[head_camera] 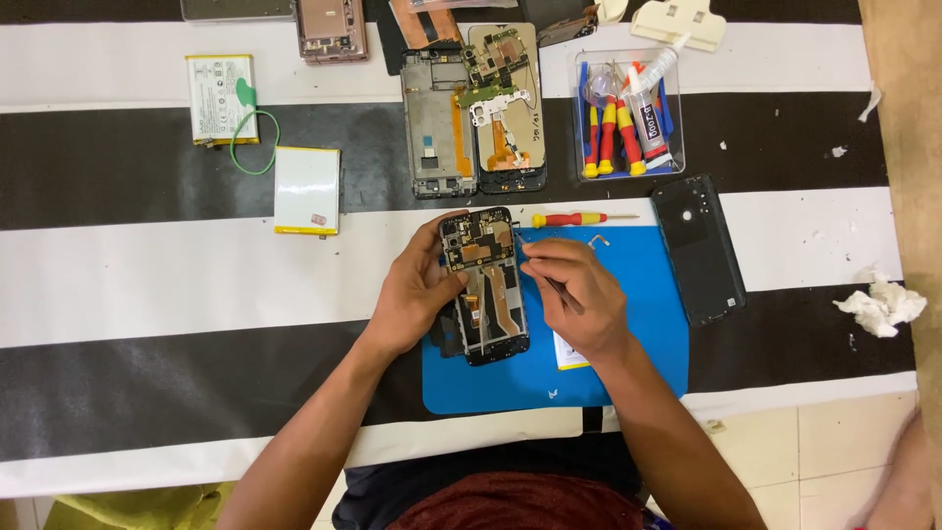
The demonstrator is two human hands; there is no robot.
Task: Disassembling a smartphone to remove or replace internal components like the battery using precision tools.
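From my remote seat I see my left hand (417,290) cupping the side of the opened phone (486,285), thumb and fingers curled on its edge, on the blue mat (628,324). My right hand (579,294) pinches thin tweezers (561,287) just beside the phone's frame. Beyond lies a red-and-yellow screwdriver (579,219), a black back cover (699,250) to the right. Farther off sit a white battery with yellow edging (307,189), a white-labelled battery (223,98), two stripped phone frames (471,108) and a clear tool tray (628,113).
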